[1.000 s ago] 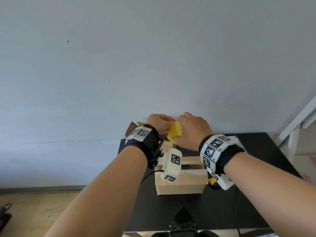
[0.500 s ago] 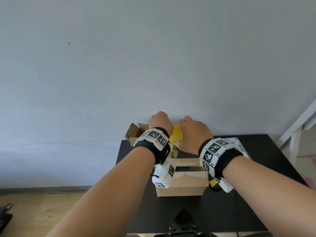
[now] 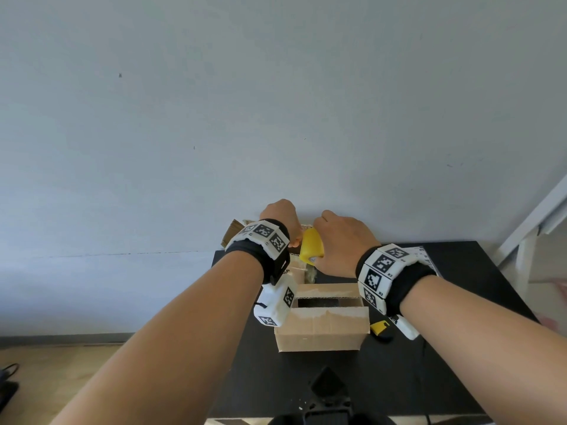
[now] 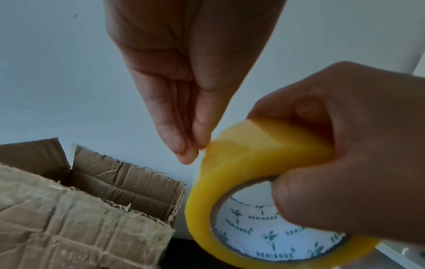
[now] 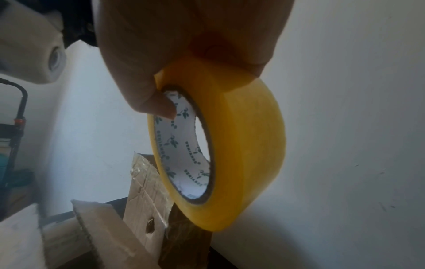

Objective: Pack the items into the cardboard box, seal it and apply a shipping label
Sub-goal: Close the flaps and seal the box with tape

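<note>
My right hand [image 3: 339, 243] grips a yellow roll of packing tape [image 3: 311, 250] above the far side of the cardboard box [image 3: 322, 328]; its thumb [image 5: 161, 107] is hooked into the printed core. My left hand [image 4: 200, 147] pinches the loose end of the tape at the roll's [image 4: 232, 174] upper left rim. The box stands on a black table [image 3: 429, 378]. Its near flaps are folded in with a dark slot between them, and its far flaps [image 4: 128, 185] stand up, torn and covered in old clear tape.
A white shipping label [image 3: 425, 256] lies on the table behind my right wrist. A small yellow and black tool [image 3: 379, 328] sits just right of the box. A grey wall rises directly behind the table. Wooden floor lies to the left.
My left wrist has turned over and the hand has risen behind the roll, bringing its fingertips onto the tape's edge. The right hand and roll stayed nearly in place.
</note>
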Action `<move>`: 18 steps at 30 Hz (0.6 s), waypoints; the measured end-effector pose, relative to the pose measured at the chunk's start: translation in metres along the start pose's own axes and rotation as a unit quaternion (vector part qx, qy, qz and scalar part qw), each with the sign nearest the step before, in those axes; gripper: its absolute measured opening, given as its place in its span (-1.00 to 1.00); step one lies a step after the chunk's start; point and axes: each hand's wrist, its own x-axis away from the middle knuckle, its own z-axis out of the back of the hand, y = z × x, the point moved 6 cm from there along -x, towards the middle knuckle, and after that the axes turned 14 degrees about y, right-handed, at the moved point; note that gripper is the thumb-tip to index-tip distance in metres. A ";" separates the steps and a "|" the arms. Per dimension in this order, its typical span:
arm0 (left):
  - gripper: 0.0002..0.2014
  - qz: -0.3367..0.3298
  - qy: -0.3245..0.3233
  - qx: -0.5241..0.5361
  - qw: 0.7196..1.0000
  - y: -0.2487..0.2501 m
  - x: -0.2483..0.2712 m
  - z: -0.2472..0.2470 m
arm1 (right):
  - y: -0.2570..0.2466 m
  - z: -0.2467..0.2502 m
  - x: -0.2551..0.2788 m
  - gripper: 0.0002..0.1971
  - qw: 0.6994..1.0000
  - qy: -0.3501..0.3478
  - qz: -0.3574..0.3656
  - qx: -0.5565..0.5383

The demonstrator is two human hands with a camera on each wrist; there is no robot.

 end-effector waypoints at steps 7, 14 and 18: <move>-0.87 -0.010 0.020 -0.005 1.000 0.002 0.001 0.003 | 0.004 -0.003 -0.003 -0.57 1.000 0.005 -0.002 -0.004; -0.87 -0.028 0.052 -0.007 0.998 0.007 0.002 0.008 | 0.012 -0.005 -0.008 -0.54 0.999 0.026 -0.019 -0.008; -0.87 -0.042 0.048 0.023 0.998 0.008 0.003 0.008 | 0.022 -0.006 -0.009 -0.50 0.998 0.016 -0.062 -0.025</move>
